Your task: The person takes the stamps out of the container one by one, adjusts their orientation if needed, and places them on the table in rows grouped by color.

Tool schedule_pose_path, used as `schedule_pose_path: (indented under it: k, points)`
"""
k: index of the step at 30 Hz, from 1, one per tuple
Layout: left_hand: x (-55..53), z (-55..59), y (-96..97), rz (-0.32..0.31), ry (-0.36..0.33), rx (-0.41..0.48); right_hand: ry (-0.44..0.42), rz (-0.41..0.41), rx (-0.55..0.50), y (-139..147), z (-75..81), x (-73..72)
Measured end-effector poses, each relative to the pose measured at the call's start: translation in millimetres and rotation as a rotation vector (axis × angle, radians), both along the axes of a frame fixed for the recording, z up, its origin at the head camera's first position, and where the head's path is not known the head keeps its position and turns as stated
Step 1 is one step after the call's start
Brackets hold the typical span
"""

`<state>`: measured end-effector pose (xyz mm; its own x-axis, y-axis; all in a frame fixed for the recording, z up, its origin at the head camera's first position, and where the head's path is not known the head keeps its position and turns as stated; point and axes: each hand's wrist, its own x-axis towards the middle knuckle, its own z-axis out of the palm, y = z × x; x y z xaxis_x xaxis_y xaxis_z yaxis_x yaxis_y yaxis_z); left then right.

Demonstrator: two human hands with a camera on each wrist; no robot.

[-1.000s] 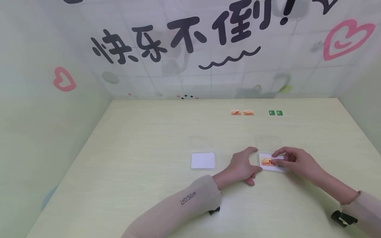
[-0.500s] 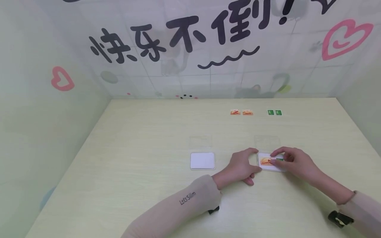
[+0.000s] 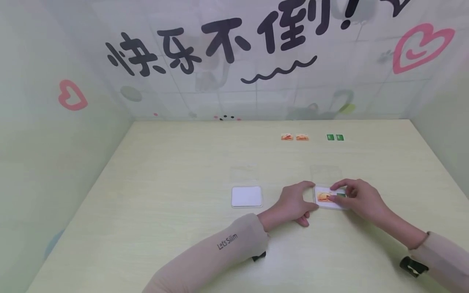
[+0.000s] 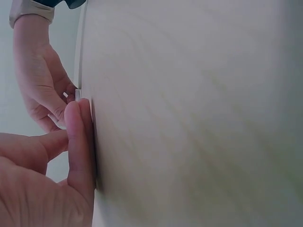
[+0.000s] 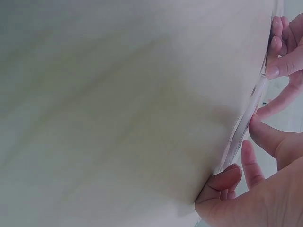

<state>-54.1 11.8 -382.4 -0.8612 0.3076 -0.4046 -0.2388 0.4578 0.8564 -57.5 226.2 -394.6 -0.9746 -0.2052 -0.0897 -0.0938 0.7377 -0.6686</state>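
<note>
A shallow clear case [image 3: 314,200] with a white card inside lies flat on the table, right of the middle. On the card sit an orange picture sticker [image 3: 323,197] and, partly hidden by fingers, a green sticker [image 3: 342,195]. My left hand [image 3: 292,202] holds the case's left side, forefinger at the far corner and thumb at the near one. From the right, my right hand [image 3: 362,198] reaches over it. Its thumb presses on the orange sticker, with the forefinger at the card's far edge. In the right wrist view the case's side [image 5: 244,122] shows edge-on between both hands.
Left of the hands lies a second clear case [image 3: 246,206] with a white card. Two faint transparent lids [image 3: 244,173] lie behind the cases. Farther back are two orange stickers [image 3: 287,137] and two green stickers [image 3: 335,137]. A printed curtain [image 3: 220,93] hangs behind the table.
The right thumb has shifted slightly over the orange sticker, and more of the green sticker shows. The left hand keeps its place at the case; the whole view has drifted a little.
</note>
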Motion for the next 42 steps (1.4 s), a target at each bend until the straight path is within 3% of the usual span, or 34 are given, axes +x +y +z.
schedule_pose_path:
  k: [11,22,35,42]
  points:
    - [-0.1,-2.3,-1.8,-0.005,0.003,0.028,0.048,-0.038,0.035,-5.2,1.0,2.8]
    - [0.7,-2.6,-3.5,-0.011,0.006,0.035,0.013,-0.038,0.029,-6.9,0.3,2.9]
    - [1.7,0.3,-3.2,-0.010,0.005,0.027,0.053,-0.041,0.036,-8.9,0.6,5.0]
    - [2.0,1.3,-3.5,-0.008,0.000,0.029,0.017,-0.025,0.034,-8.6,3.7,4.0]
